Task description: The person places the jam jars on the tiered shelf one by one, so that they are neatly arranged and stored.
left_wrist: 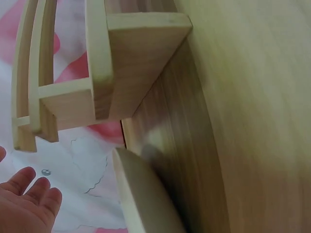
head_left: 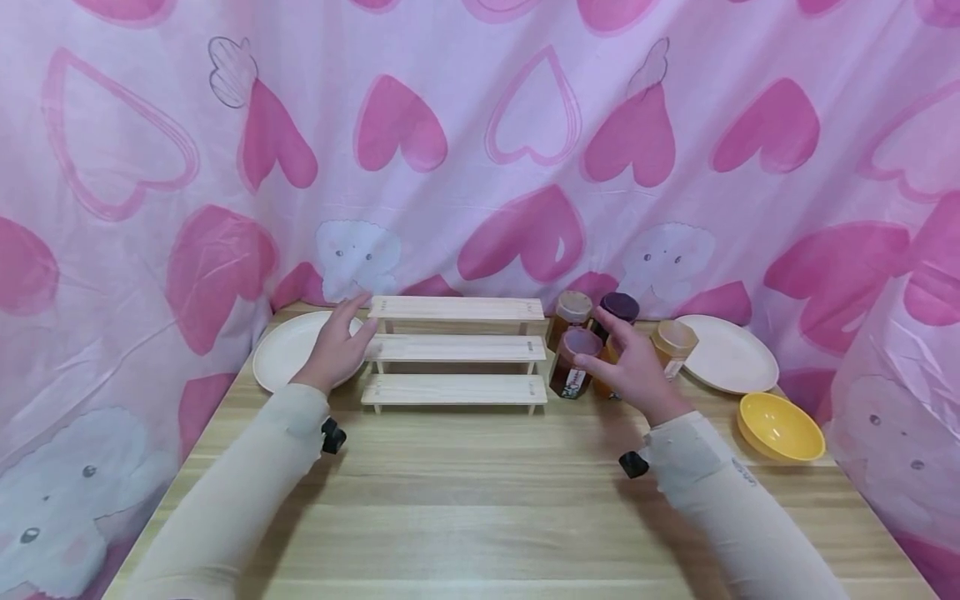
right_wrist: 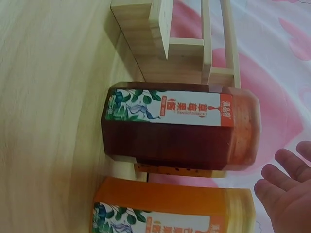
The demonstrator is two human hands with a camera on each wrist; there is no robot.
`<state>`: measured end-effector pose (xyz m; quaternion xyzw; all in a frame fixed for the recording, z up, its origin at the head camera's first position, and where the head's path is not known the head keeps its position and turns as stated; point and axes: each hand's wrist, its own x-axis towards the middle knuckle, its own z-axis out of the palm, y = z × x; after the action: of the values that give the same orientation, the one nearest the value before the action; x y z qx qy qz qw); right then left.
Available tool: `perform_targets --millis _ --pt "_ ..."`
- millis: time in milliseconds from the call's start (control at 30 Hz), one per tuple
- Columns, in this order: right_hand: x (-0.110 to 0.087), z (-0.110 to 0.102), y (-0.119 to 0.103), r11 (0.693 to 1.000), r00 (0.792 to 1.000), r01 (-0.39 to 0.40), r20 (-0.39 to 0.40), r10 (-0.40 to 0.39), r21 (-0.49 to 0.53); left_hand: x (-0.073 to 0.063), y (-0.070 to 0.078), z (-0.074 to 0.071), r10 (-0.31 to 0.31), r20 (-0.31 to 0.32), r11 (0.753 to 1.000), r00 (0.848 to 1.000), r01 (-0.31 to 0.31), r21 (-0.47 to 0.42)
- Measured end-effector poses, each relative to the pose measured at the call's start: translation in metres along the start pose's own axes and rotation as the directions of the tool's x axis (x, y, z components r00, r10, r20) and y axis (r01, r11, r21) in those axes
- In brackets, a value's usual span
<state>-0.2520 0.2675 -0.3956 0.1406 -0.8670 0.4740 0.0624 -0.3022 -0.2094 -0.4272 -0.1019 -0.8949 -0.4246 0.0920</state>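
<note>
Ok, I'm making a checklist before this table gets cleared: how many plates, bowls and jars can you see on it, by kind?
Jars: 5 (one partly hidden behind the right hand)
Plates: 2
Bowls: 1
Total: 8

Left of your stand (head_left: 454, 348) lies a plate (head_left: 283, 354); right, jars (head_left: 572, 367). Further right, a bowl (head_left: 782, 427) sits before another plate (head_left: 729, 354).

The right hand (head_left: 636, 372) partly hides the orange jar (right_wrist: 167, 196) from the head camera.
</note>
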Motion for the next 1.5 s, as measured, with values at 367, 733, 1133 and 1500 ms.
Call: perform_targets --millis 367,733,1133,1500 --pt "0.003 0.015 0.008 0.998 0.995 -0.04 -0.088 0.044 0.041 0.009 -0.003 0.02 -0.083 -0.006 0.975 0.997 0.08 -0.206" --pt "0.004 0.031 0.014 0.99 0.988 -0.054 -0.136 0.072 0.133 0.017 -0.009 0.03 -0.165 -0.008 0.934 0.986 0.153 -0.324" --pt "0.003 0.036 0.013 0.985 0.983 -0.076 -0.156 0.101 0.157 0.023 -0.008 0.037 -0.205 -0.027 0.859 0.978 0.167 -0.483" --pt "0.002 0.044 0.016 0.985 0.976 -0.066 -0.195 0.097 0.163 0.026 -0.011 0.041 -0.243 -0.044 0.842 0.969 0.189 -0.505"
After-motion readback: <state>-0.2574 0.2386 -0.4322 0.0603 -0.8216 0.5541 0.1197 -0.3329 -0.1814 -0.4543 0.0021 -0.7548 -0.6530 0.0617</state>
